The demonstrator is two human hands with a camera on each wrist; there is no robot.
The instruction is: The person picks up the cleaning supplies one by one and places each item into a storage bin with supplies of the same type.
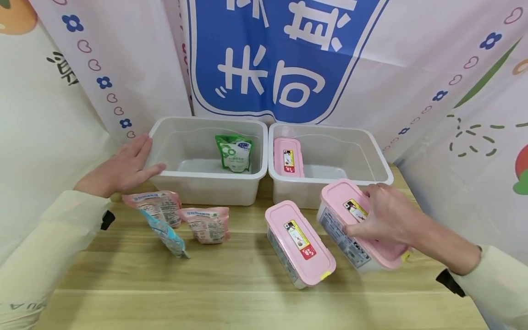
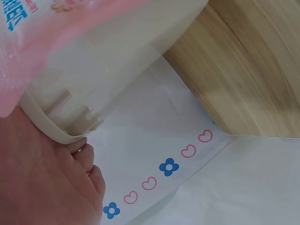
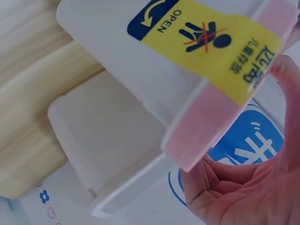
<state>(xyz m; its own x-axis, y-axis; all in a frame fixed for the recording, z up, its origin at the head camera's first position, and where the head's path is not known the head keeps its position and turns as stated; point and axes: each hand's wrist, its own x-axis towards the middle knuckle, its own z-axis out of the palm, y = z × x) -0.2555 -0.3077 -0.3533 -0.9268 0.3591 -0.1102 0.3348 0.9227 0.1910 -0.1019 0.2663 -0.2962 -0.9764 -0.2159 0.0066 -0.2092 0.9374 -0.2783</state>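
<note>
My right hand (image 1: 387,213) grips a pink-lidded plastic box (image 1: 344,195) across its lid, thumb on the near side. The box is tilted, held in front of the right white bin (image 1: 297,190). In the right wrist view its yellow seal label (image 3: 206,42) shows close up. A second pink-lidded box (image 1: 299,243) lies on the table just left of it. Inside the right bin a third such box (image 1: 288,158) stands at the left end. My left hand (image 1: 123,167) rests with extended fingers on the left end of the left white bin (image 1: 214,190).
A green-and-white pouch (image 1: 235,153) stands in the left bin. Before that bin stand two pink pouches (image 1: 158,206) (image 1: 208,224) and a blue pouch (image 1: 165,233) on the wooden table (image 1: 185,298). Printed cloth (image 1: 144,59) hangs behind and at both sides.
</note>
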